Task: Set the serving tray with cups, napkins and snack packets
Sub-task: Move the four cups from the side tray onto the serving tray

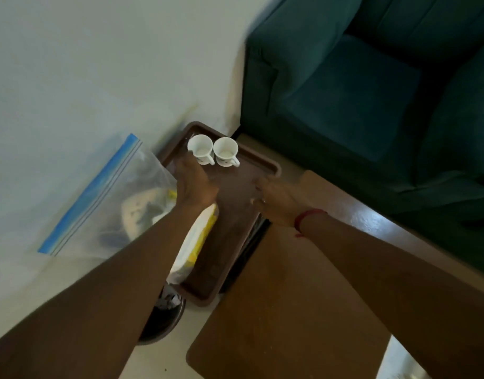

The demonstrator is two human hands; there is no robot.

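1. The left hand (195,184) reaches over the brown serving tray (235,203), fingers blurred against the left cup (200,149); whether they grasp it I cannot tell.
2. The right hand (276,199) lies flat on the tray, fingers released.
3. The right cup (226,151) touches the left one, at the tray's far end.
4. A yellow-white packet (195,242) lies along the tray's left rim.
5. A zip bag (104,198) sits left.

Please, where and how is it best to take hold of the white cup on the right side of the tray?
Probably the handle of the right cup: it sticks out toward the person, on the right. Come from the near right with the right hand, since the other cup stands close on its left, leaving no room for a grip there.
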